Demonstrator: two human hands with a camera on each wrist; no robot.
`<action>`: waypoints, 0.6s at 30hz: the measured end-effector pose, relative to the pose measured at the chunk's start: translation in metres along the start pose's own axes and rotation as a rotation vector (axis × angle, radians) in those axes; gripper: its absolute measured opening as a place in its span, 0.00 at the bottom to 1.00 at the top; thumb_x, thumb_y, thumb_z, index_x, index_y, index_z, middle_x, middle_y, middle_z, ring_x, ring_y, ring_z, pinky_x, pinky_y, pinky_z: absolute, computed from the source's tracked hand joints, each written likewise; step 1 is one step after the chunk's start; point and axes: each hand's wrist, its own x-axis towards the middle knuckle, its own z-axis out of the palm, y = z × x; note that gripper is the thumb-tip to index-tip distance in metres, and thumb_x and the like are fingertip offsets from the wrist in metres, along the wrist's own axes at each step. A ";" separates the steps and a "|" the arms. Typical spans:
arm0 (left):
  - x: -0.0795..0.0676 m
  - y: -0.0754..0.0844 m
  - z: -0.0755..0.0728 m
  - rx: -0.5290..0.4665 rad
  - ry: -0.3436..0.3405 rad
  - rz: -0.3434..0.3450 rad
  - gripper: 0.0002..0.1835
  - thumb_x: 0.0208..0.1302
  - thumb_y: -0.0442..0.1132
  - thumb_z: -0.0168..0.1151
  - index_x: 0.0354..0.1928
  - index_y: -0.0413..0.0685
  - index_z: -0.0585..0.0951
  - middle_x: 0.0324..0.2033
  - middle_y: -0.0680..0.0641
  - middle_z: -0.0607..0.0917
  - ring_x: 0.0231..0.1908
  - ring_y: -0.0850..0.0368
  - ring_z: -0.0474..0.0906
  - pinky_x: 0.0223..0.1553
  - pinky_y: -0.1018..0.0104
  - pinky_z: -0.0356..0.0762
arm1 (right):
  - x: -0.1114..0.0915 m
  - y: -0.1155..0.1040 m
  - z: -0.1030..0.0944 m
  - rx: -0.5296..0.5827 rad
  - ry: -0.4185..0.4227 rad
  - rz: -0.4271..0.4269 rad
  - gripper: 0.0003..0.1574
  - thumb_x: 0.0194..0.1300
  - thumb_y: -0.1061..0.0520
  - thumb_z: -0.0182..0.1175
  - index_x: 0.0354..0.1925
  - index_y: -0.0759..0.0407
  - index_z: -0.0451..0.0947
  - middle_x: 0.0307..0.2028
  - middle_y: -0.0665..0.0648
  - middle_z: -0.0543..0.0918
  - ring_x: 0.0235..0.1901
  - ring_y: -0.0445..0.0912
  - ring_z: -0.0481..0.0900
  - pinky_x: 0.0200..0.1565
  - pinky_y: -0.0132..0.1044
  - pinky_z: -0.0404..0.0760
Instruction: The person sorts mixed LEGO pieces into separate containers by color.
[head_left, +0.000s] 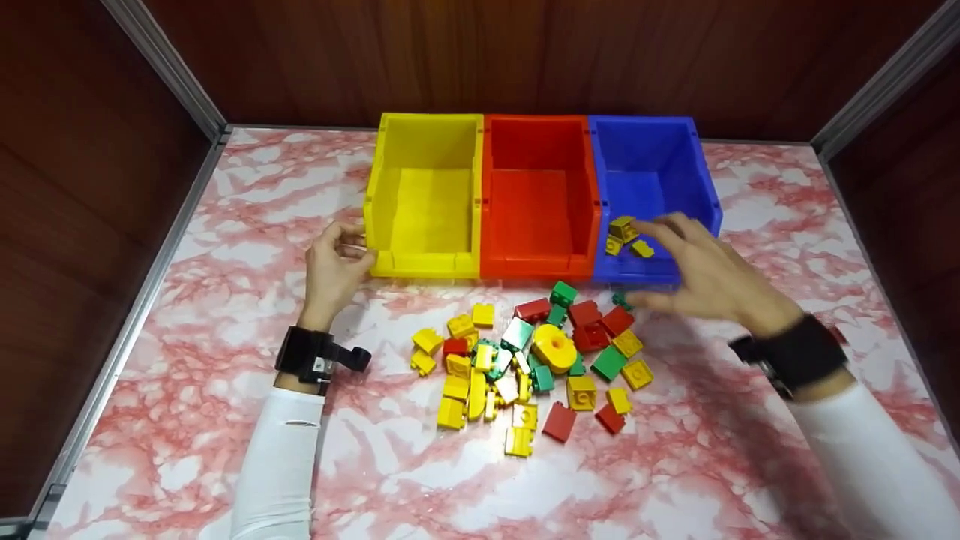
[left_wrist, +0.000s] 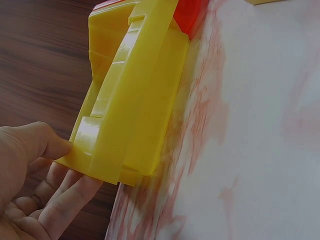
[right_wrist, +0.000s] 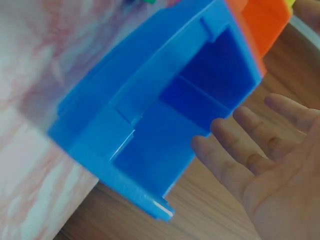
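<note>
Near the table's (head_left: 375,487) far edge, the left hand (head_left: 334,276) pinches the yellow bin (head_left: 424,264). The right hand (head_left: 712,277), grip released, is at the blue bin (head_left: 643,144).

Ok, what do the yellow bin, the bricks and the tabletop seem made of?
Yellow bin: smooth, glossy plastic, judging by bright highlights along its lip.
Bricks: probably hard plastic; shiny faces, moulded studs.
Tabletop: red-and-white marbling with slight sheen; stone or printed sheet, can't tell.
</note>
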 end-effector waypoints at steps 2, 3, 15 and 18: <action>0.000 0.000 0.001 0.000 -0.001 -0.001 0.16 0.61 0.24 0.67 0.51 0.31 0.82 0.43 0.31 0.87 0.34 0.67 0.81 0.41 0.81 0.83 | -0.016 -0.003 0.002 -0.005 0.032 -0.041 0.62 0.51 0.38 0.82 0.77 0.52 0.67 0.68 0.65 0.72 0.63 0.62 0.74 0.54 0.71 0.83; 0.000 0.000 0.001 0.003 -0.001 -0.001 0.15 0.61 0.24 0.67 0.51 0.31 0.82 0.43 0.30 0.87 0.35 0.66 0.82 0.41 0.81 0.82 | -0.024 -0.004 0.003 -0.006 0.043 -0.062 0.63 0.49 0.40 0.83 0.77 0.51 0.67 0.68 0.65 0.72 0.63 0.63 0.74 0.52 0.70 0.84; 0.000 0.002 0.000 0.019 -0.011 -0.020 0.16 0.63 0.25 0.67 0.53 0.33 0.83 0.45 0.32 0.89 0.37 0.60 0.84 0.42 0.81 0.82 | -0.086 -0.017 0.041 -0.022 0.013 -0.115 0.50 0.45 0.43 0.86 0.64 0.56 0.79 0.61 0.63 0.78 0.57 0.57 0.78 0.49 0.59 0.90; -0.001 0.002 0.000 0.023 -0.008 -0.023 0.16 0.63 0.25 0.67 0.53 0.33 0.83 0.45 0.32 0.89 0.37 0.60 0.83 0.42 0.81 0.82 | -0.093 -0.022 0.052 -0.028 -0.047 -0.062 0.43 0.47 0.43 0.85 0.59 0.53 0.83 0.55 0.57 0.79 0.51 0.51 0.78 0.46 0.52 0.90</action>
